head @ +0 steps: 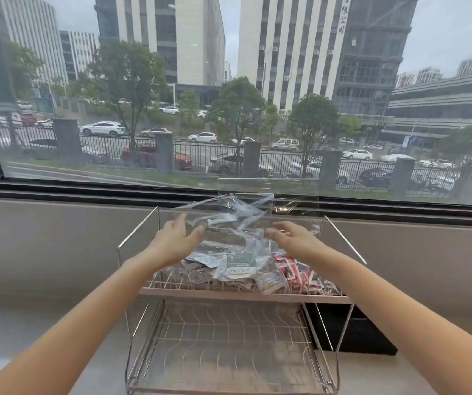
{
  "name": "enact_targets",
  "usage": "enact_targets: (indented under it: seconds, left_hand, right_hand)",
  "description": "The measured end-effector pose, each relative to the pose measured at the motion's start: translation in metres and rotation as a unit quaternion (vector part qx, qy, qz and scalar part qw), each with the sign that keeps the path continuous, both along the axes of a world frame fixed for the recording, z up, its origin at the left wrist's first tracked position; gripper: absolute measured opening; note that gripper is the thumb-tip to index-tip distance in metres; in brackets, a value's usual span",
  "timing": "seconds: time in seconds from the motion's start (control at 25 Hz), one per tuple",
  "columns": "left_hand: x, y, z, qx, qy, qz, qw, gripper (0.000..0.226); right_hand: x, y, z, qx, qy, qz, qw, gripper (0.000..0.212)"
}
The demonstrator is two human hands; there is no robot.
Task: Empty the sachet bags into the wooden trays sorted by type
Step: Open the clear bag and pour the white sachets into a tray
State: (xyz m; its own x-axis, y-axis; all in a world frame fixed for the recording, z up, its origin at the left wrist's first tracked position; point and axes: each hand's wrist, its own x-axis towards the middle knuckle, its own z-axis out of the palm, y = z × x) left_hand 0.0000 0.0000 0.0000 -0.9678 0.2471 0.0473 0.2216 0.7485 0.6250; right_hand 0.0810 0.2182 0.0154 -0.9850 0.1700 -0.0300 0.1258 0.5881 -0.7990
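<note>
Nearest the camera, the bottom shelf point(229, 354) of a two-tier wire rack point(132, 332) sits on a pale counter point(29, 332), its wavy wire floor bare. Two bare forearms reach over it from the lower corners toward the upper shelf point(243, 296), which has a pale wooden front edge. On that shelf lies a heap of sachets: white and teal sachets point(237, 266) in the middle and left, red sachets point(297, 273) piled to the right, the two kinds touching where they meet. Above the heap the left hand point(176, 240) and right hand point(291, 238) face each other with fingers spread and loosely curled, both open, each touching or just beside an edge of a crumpled clear plastic bag point(229, 215); whether either pinches the film cannot be told. The bag hangs over the white sachets. A dark box point(366, 334) stands behind the rack's right side. Beyond is a wide window point(229, 81) onto parked cars, trees and tall buildings.
</note>
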Motion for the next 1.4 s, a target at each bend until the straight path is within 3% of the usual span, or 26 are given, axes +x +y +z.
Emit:
enact_targets:
  seconds: [0.2, 0.4, 0.52, 0.6, 0.72, 0.88, 1.2, 1.4]
  left_hand:
    - [-0.008, 0.001, -0.028, -0.049, -0.046, 0.021, 0.998, 0.065]
    - [-0.012, -0.005, -0.035, -0.095, -0.025, 0.046, 0.994, 0.068]
    - [-0.009, -0.006, -0.035, -0.092, -0.022, 0.039, 0.995, 0.06]
    - [-0.004, -0.006, -0.034, -0.049, -0.015, 0.043, 0.998, 0.049]
    - [0.008, -0.005, -0.026, 0.103, 0.027, 0.066, 0.992, 0.024]
    - [0.047, -0.015, -0.009, 0.32, 0.069, 0.043, 0.944, 0.034]
    - [0.166, -0.034, -0.077, 0.399, 0.024, -0.006, 0.916, 0.019]
    - [0.217, -0.041, -0.136, 0.426, -0.062, 0.002, 0.903, 0.03]
  right_hand:
    - [-0.015, -0.012, -0.02, 0.0, -0.097, 0.006, 0.995, 0.069]
    - [-0.02, -0.015, -0.03, 0.01, -0.059, -0.027, 0.998, 0.068]
    - [-0.018, -0.014, -0.03, -0.065, -0.046, -0.036, 0.996, 0.064]
    - [-0.015, -0.015, -0.032, -0.112, -0.017, -0.043, 0.993, 0.061]
    - [-0.009, -0.019, -0.028, -0.175, 0.05, -0.034, 0.983, 0.056]
    - [0.015, -0.023, -0.011, -0.265, 0.134, -0.037, 0.954, 0.051]
    - [0.136, -0.041, -0.068, -0.193, 0.159, 0.014, 0.968, 0.053]
    - [0.192, -0.05, -0.122, -0.175, 0.125, 0.018, 0.976, 0.054]
